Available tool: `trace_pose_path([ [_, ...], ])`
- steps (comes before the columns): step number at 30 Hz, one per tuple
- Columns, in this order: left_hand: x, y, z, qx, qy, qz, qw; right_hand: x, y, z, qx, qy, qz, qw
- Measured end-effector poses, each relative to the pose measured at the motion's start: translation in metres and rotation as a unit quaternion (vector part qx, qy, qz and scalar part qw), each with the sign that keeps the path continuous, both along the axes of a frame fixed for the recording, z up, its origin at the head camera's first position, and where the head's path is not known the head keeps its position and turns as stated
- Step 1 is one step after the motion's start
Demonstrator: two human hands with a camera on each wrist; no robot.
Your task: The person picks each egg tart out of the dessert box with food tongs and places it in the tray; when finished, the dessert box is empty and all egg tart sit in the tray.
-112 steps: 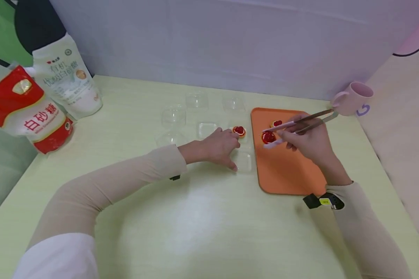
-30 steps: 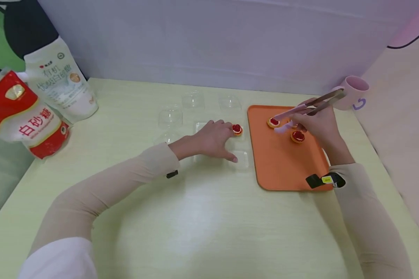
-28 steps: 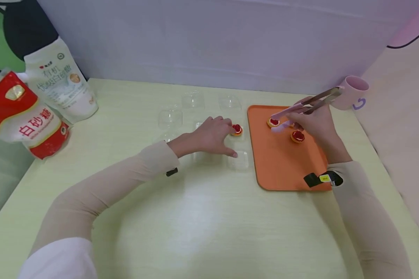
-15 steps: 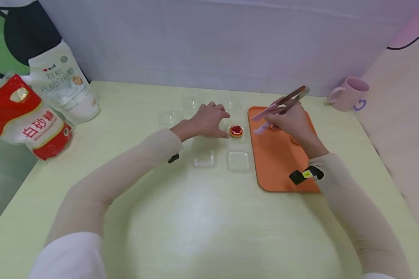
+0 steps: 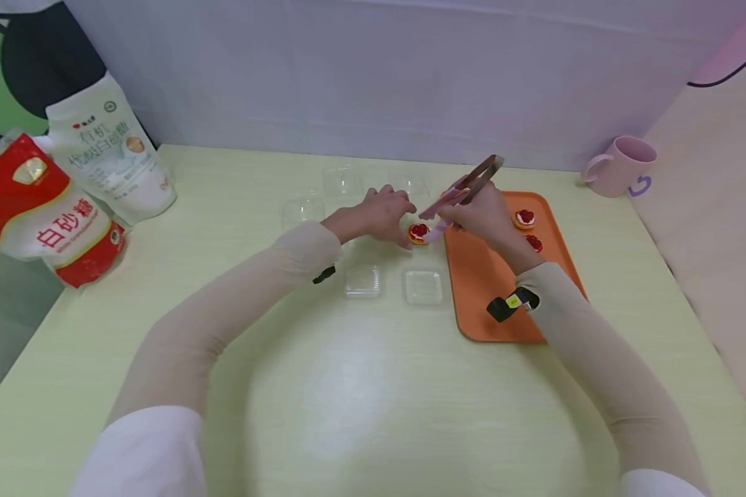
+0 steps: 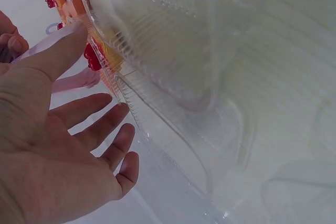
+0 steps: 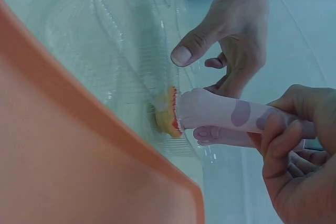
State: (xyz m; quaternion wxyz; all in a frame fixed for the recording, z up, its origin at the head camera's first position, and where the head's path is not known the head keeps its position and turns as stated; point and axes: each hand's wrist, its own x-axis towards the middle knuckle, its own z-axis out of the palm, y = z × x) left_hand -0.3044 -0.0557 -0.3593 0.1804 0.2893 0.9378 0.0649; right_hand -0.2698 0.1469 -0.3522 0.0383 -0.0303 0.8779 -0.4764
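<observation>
A small tart with red topping sits in a clear plastic container left of the orange tray. My right hand grips pink-tipped metal tongs, whose tips reach the tart's edge. In the right wrist view, the tong tips overlap the side of the tart. My left hand is beside the container, thumb and loosely bent fingers spread around the tart, gripping nothing. In the left wrist view, its fingertips are right at the clear plastic edge.
Two more red-topped tarts, one at the back and one nearer, show on the tray. Clear containers stand in front and behind. A pink mug stands back right; a red sugar bag and white pouch stand left.
The tongs have moved left from over the tray to the tart in the container. My left hand has shifted back from the front containers to beside this tart.
</observation>
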Motion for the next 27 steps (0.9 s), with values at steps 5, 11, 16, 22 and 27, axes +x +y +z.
trace_pose_path([
  [5, -0.001, 0.001, -0.001, -0.004, -0.006, -0.003, 1.0, -0.003, -0.005, -0.007, 0.003, -0.022, -0.001, 0.9998],
  [11, -0.001, 0.002, 0.001, 0.001, -0.008, 0.002, 1.0, -0.004, -0.01, -0.011, 0.007, -0.032, 0.001, 0.9995],
  [16, -0.001, 0.002, 0.001, 0.005, -0.008, 0.003, 1.0, -0.005, -0.013, -0.014, 0.024, -0.024, 0.014, 0.9993],
  [22, 0.0, 0.004, 0.001, -0.002, 0.0, -0.004, 1.0, -0.006, -0.017, -0.013, 0.035, -0.007, 0.033, 0.9988],
  [27, 0.001, 0.004, 0.001, 0.006, -0.003, -0.001, 1.0, -0.005, -0.019, -0.014, 0.037, 0.002, 0.041, 0.9985],
])
